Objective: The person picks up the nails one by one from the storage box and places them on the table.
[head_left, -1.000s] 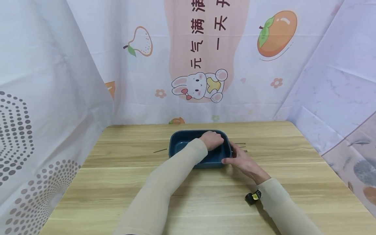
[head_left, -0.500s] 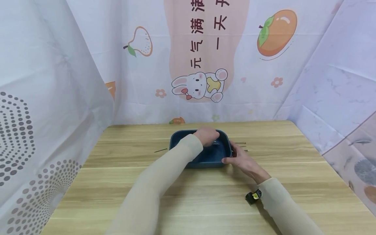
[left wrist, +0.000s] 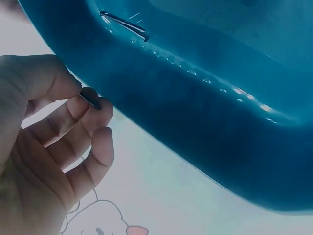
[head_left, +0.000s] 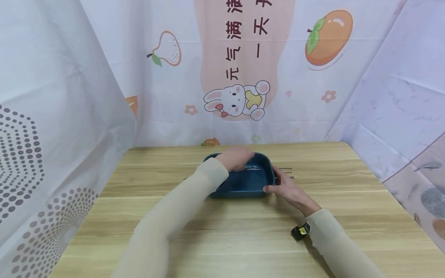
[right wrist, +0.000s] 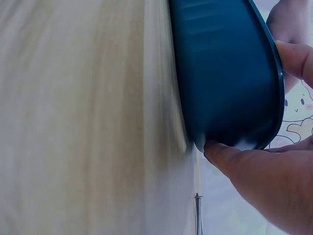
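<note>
A dark blue plastic bin [head_left: 243, 193] stands near the back of the table. My left hand [head_left: 235, 158] is over its back left part. In the left wrist view the left thumb and fingers pinch a small nail [left wrist: 90, 101] just outside the rim; most of the nail is hidden by the fingers. A couple of nails [left wrist: 124, 24] lie together on the bin's floor. My right hand [head_left: 285, 189] grips the bin's right end, with thumb and fingers spread around the corner, as the right wrist view also shows.
Several nails [head_left: 286, 168] lie on the wooden table [head_left: 243, 239] just right of the bin. A nail tip [head_left: 185, 178] shows left of it, mostly behind the left sleeve. A printed cloth [head_left: 167, 127] hangs along the table's back edge.
My left hand has moved left across the bin from its right side, uncovering nails on the bin's floor. The right hand stays on the bin's right end.
</note>
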